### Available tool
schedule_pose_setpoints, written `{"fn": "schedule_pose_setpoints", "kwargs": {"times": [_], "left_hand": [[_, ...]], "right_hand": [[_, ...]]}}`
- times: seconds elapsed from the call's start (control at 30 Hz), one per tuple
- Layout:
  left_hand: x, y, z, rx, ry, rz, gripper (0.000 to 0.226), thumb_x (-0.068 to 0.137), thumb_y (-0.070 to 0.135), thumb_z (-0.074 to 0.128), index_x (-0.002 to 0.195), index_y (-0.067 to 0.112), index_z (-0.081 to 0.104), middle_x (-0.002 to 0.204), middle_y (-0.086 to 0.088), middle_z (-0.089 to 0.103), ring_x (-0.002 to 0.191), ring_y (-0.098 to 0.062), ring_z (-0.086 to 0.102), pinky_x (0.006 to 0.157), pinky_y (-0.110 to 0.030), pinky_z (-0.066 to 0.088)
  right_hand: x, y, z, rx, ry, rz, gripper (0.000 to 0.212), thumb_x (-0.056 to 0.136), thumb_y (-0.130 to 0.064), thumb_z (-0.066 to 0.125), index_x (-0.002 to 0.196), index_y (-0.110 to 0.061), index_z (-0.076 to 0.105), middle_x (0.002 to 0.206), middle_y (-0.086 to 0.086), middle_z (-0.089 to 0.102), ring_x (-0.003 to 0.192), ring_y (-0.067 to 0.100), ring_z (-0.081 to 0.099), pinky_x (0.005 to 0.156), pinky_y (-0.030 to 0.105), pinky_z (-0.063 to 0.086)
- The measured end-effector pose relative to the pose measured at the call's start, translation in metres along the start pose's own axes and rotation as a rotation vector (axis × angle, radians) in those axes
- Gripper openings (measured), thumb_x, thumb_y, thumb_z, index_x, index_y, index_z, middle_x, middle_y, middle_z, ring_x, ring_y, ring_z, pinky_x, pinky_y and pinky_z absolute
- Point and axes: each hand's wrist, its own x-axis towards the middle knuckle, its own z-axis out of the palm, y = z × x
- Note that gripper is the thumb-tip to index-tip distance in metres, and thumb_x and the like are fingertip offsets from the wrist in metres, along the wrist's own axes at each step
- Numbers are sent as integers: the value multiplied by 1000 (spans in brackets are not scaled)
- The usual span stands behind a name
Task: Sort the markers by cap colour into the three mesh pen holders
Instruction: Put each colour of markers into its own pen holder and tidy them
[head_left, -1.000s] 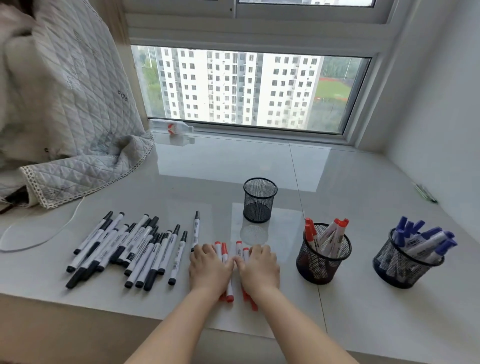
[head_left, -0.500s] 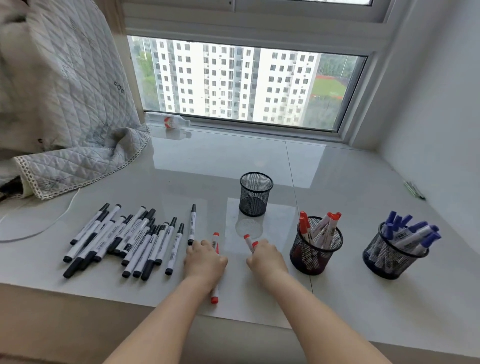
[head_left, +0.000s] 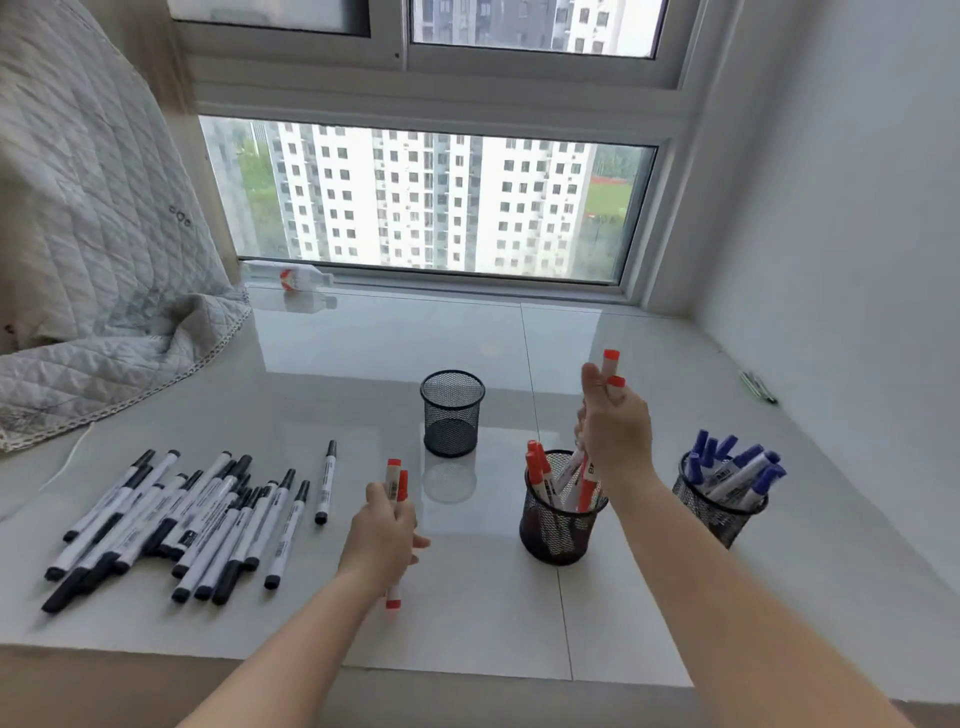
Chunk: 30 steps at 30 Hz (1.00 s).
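holders (head_left: 452, 413): 3 | hands (head_left: 382, 538): 2 | bottle (head_left: 288, 275): 1 | quilt (head_left: 93, 249): 1

Black-capped markers (head_left: 176, 525) lie loose in a fanned heap at near left on the sill, one more (head_left: 325, 481) lying apart just right of the heap. Empty black mesh holder (head_left: 452, 413) stands upright at centre; a second (head_left: 560, 512) near right of it holds red-capped markers, a third (head_left: 719, 499) farther right holds blue-capped ones. Two red-capped markers (head_left: 396, 480) held above the surface near centre, two more (head_left: 609, 366) held upright over the red holder.
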Motion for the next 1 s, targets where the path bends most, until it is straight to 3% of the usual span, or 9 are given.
{"fn": "schedule_pose_setpoints", "kwargs": {"times": [0.13, 0.2, 0.3, 0.37, 0.47, 0.53, 0.63, 0.87, 1.0], "left_hand": [[-3, 33, 18, -165, 3, 99, 13, 96, 24, 46, 85, 16, 45, 68, -3, 49, 59, -21, 48, 58, -36, 44], [-4, 49, 25, -232, 28, 122, 20, 93, 30, 52, 75, 21, 49, 59, 0, 44, 54, -19, 41, 55, -32, 37], [-9, 75, 36, -484, 20, 107, 33, 92, 31, 55, 65, 16, 43, 48, 5, 35, 44, -13, 30, 47, -26, 27], [-12, 94, 44, -637, -6, 99, 38, 93, 25, 54, 59, 17, 38, 42, 9, 33, 37, -8, 28, 38, -19, 26], [-16, 122, 58, -779, -27, 87, 38, 90, 20, 53, 56, 17, 36, 40, 9, 32, 36, -7, 28, 36, -17, 26], [-15, 136, 67, -886, -51, 108, 36, 90, 19, 51, 57, 17, 37, 40, 9, 32, 37, -7, 28, 37, -18, 27], [-15, 149, 84, -1010, -98, 128, 37, 93, 22, 46, 57, 18, 37, 41, 8, 31, 36, -6, 26, 36, -18, 24], [-17, 140, 115, -882, 96, 143, 49, 93, 21, 47, 48, 20, 30, 37, 8, 29, 35, -7, 25, 38, -20, 24], [-25, 124, 127, -731, 189, 205, 50, 96, 26, 44, 48, 13, 39, 36, 5, 41, 35, -8, 38, 40, -21, 34]], "right_hand": [[-1, 17, -11, 125, 142, 3, 38, 93, -43, 45, 68, -15, 50, 57, 0, 55, 58, 16, 58, 65, 28, 47], [-2, 28, -8, 146, 163, 0, 36, 91, -45, 45, 72, -16, 53, 65, -1, 63, 69, 18, 64, 71, 31, 49], [-4, 47, -4, 90, 117, -2, 40, 87, -53, 44, 84, -16, 59, 80, 6, 65, 64, 21, 63, 64, 33, 51], [-4, 61, -2, 41, 94, 12, 31, 89, -48, 46, 84, -20, 59, 92, 13, 62, 81, 22, 62, 75, 28, 49], [-6, 75, -3, -80, 73, -4, 20, 92, -37, 49, 77, -28, 59, 89, 2, 62, 99, 11, 51, 74, 12, 35], [-9, 78, -5, -68, 49, 22, 15, 93, -29, 51, 81, -34, 57, 83, -9, 60, 96, 7, 52, 73, 12, 36], [-12, 81, -8, 50, -11, 64, 20, 93, -17, 51, 95, -36, 57, 78, 0, 64, 67, -6, 59, 61, 5, 43], [-15, 86, -22, -57, 42, 35, 36, 88, -9, 51, 90, -44, 48, 77, -13, 61, 65, -4, 61, 55, 11, 48], [-17, 82, -31, -177, 81, -95, 47, 89, -11, 55, 120, -41, 37, 105, -17, 55, 81, -5, 58, 70, 11, 48]]}}
